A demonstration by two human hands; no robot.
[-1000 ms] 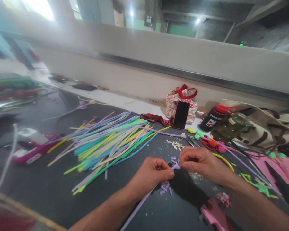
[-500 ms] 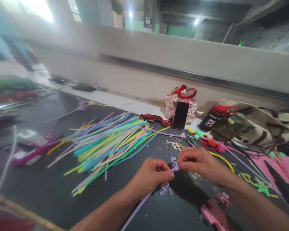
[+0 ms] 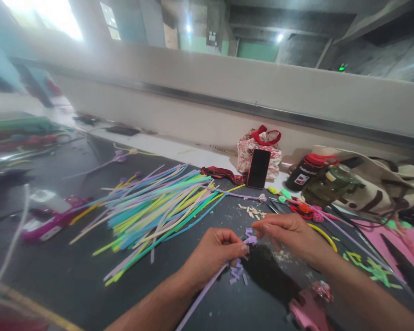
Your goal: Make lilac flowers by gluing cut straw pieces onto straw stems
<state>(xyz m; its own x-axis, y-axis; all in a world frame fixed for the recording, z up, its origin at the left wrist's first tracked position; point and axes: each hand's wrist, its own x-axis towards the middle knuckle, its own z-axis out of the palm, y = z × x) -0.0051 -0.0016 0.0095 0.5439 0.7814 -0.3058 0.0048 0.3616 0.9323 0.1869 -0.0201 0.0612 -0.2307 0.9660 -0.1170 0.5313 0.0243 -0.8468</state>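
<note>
My left hand [image 3: 214,255] is closed round a long lilac foam strip [image 3: 202,294] that runs down toward me. The strip's curled, cut tip [image 3: 250,239] sticks up between my hands. My right hand [image 3: 290,234] pinches that tip with thumb and fingers. Small lilac offcuts [image 3: 237,273] lie on the dark table [image 3: 65,271] under my hands.
A fan of several pastel foam strips [image 3: 158,207] lies to the left. A pink glue gun [image 3: 44,225] is at far left. A phone [image 3: 258,168] leans on a patterned bag [image 3: 258,149] at the back. A bottle [image 3: 305,172], scissors with red handles [image 3: 298,209] and pink foam sheet [image 3: 382,234] are at right.
My right hand's fingers have loosened and shifted a little on the lilac tip. The view has tilted slightly. My left hand keeps its grip.
</note>
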